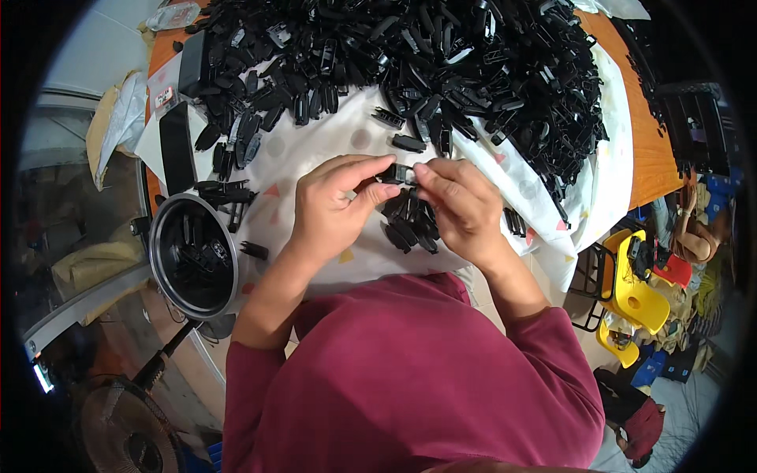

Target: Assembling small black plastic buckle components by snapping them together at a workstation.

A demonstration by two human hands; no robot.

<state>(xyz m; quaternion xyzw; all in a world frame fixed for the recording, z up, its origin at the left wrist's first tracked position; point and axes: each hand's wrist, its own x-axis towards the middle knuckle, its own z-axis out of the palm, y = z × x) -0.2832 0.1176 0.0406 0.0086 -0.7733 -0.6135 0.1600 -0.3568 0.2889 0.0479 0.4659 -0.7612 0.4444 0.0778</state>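
Note:
Above the near part of the table, my left hand [335,201] pinches one end of a small black plastic clip-like piece [403,174] between thumb and fingertips. The fingers of my right hand [465,206] close on its other end, where a greyish patch shows. Fingertips cover both ends, so its exact kind is unclear. Under the hands lies a small cluster of black pieces [412,225], partly hidden by my right hand. Just beyond the held piece are a loose oval black piece [408,143] and a toothed black piece [387,118].
A large heap of black plastic parts [473,71] covers the table's far side, over a white patterned cloth [303,130]. At left stands a round metal-rimmed bowl [233,272] holding black pieces. A fan [130,433] is at lower left, yellow chairs [640,296] and people at right.

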